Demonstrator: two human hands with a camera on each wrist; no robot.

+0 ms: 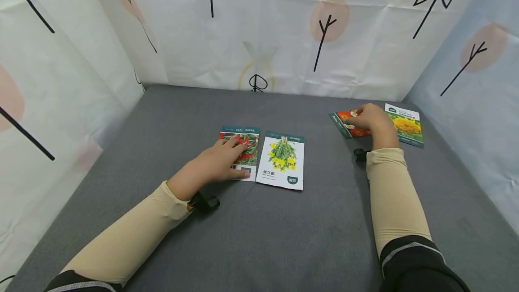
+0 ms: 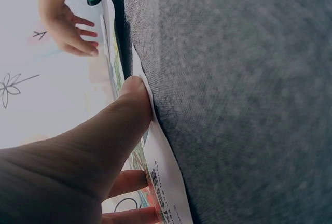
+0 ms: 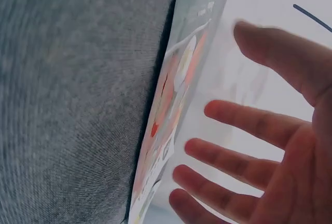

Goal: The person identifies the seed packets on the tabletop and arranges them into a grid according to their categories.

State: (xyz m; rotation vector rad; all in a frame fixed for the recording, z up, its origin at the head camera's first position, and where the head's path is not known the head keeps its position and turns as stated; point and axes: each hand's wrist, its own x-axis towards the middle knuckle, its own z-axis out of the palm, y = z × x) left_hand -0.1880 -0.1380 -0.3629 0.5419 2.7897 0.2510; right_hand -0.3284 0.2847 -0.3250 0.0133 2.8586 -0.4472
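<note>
My left hand [image 1: 223, 159] rests on a seed packet with red chilli peppers [image 1: 253, 159], fingers spread over its picture and the thumb on its white end. In the left wrist view the thumb presses the packet's white edge [image 2: 165, 169]. Just right of it lies a white packet with yellow dandelions [image 1: 279, 159]. At the far right, my right hand [image 1: 371, 120] is over a red packet with a green end [image 1: 343, 130]. Its fingers are spread and apart from that packet [image 3: 174, 89] in the right wrist view, holding nothing.
A packet with yellow flowers [image 1: 407, 125] lies right of the red one, partly behind the right hand. All the packets are on a grey cloth-covered table [image 1: 284, 238]. Printed white curtains [image 1: 284, 35] stand at the back and both sides.
</note>
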